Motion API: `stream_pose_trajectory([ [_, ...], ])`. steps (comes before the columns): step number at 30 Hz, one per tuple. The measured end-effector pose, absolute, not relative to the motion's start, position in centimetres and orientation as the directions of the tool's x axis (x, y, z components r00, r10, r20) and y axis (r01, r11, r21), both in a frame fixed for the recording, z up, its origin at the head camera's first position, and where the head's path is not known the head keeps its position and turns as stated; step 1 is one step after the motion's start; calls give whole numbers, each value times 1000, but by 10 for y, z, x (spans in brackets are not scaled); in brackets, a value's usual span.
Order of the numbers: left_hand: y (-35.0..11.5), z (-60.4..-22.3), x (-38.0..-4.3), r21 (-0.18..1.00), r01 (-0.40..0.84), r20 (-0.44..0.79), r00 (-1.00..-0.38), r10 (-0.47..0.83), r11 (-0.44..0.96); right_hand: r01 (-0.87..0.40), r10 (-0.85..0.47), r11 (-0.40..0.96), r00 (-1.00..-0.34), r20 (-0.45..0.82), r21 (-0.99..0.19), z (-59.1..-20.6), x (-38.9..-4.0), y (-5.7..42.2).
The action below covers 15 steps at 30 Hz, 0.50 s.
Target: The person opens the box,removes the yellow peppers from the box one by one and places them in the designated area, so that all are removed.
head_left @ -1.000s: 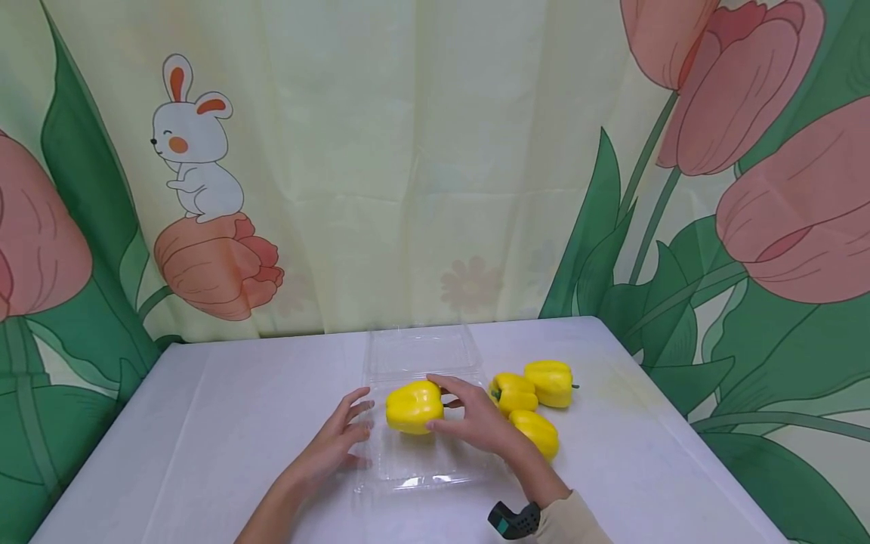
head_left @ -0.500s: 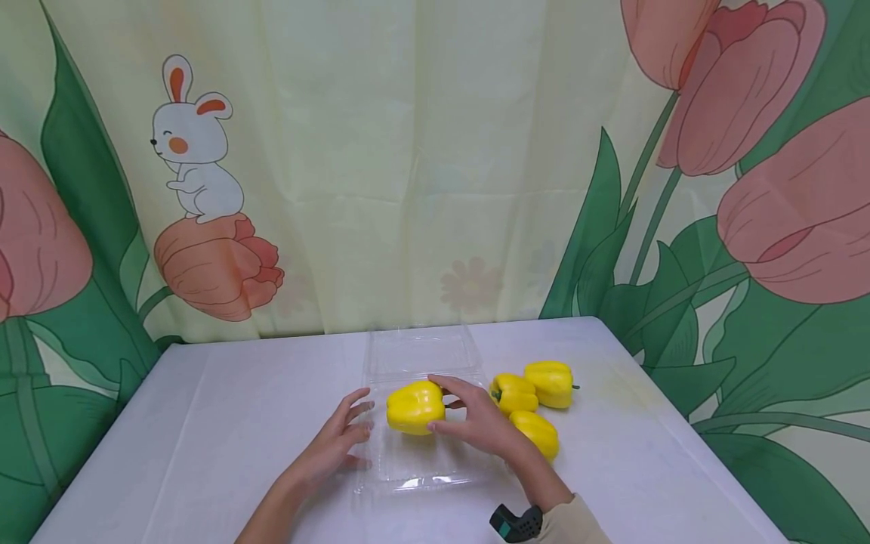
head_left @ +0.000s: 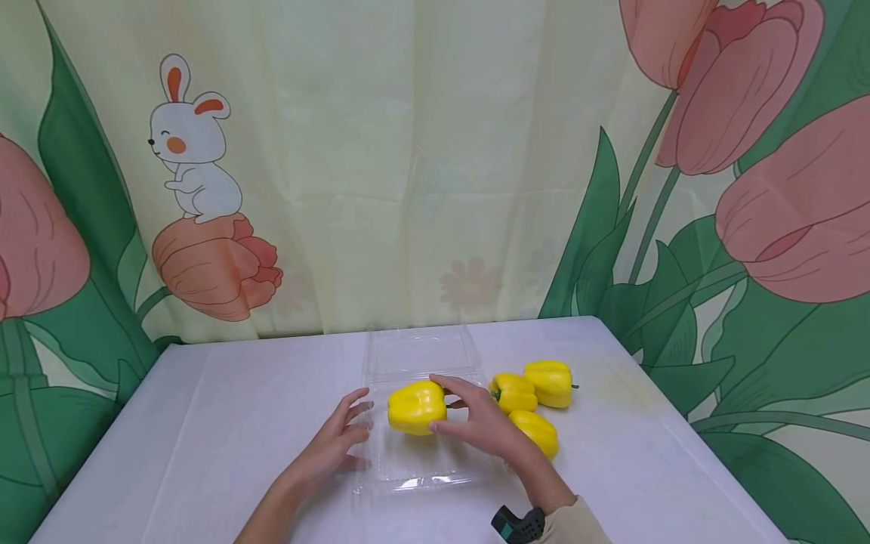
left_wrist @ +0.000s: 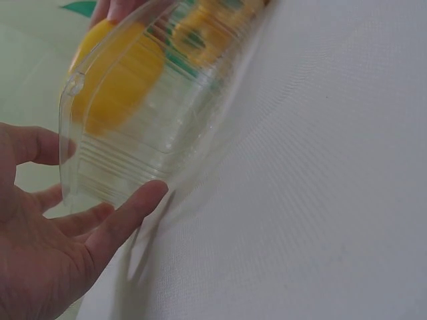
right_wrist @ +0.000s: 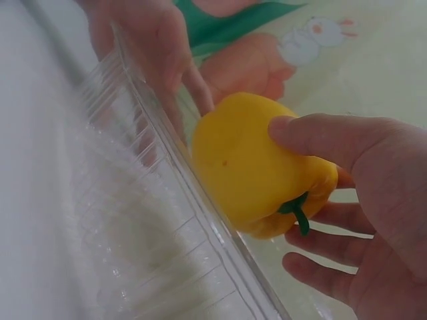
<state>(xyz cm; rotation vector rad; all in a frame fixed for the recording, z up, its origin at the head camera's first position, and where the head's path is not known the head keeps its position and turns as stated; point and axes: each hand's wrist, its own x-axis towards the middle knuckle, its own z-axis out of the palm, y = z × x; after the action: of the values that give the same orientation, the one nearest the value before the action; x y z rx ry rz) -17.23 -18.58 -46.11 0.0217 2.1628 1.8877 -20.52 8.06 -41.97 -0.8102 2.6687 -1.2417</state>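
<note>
My right hand (head_left: 477, 415) grips a yellow bell pepper (head_left: 416, 408) between thumb and fingers. The green stem (right_wrist: 297, 212) points toward the palm in the right wrist view. That pepper is held above a clear plastic clamshell container (head_left: 435, 461), whose lid (head_left: 423, 351) lies folded back, away from me. Along the container's left side is my left hand (head_left: 331, 440), its fingers spread and loosely bent. In the left wrist view, fingertips of the left hand (left_wrist: 47, 247) rest at the container's rim and side wall without gripping it.
Right of the container lie three more yellow bell peppers: one (head_left: 514, 394) close to the lid hinge, another (head_left: 549, 384) behind it, and a third (head_left: 535, 433) partly behind my right wrist. A white cloth covers the table (head_left: 224, 423). Behind it hangs a printed curtain (head_left: 353, 166).
The bell pepper and my right hand have shifted very slightly to the right. My left hand and the container have stayed in place.
</note>
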Motion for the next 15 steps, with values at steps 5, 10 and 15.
stream_pose_trajectory([
  [5, -186, -460, -171, 975, -162, -189, -963, 192, 149, -423, -498, 522, -856, 138, -741, -419, -205, 82],
  [10, -186, -459, -171, 977, -155, -183, -963, 198, 147, -425, -502, 509, -853, 143, -748, -421, -204, 83],
  [15, -187, -459, -170, 980, -151, -175, -964, 202, 129, -417, -498, 507, -856, 138, -755, -421, -204, 85],
])
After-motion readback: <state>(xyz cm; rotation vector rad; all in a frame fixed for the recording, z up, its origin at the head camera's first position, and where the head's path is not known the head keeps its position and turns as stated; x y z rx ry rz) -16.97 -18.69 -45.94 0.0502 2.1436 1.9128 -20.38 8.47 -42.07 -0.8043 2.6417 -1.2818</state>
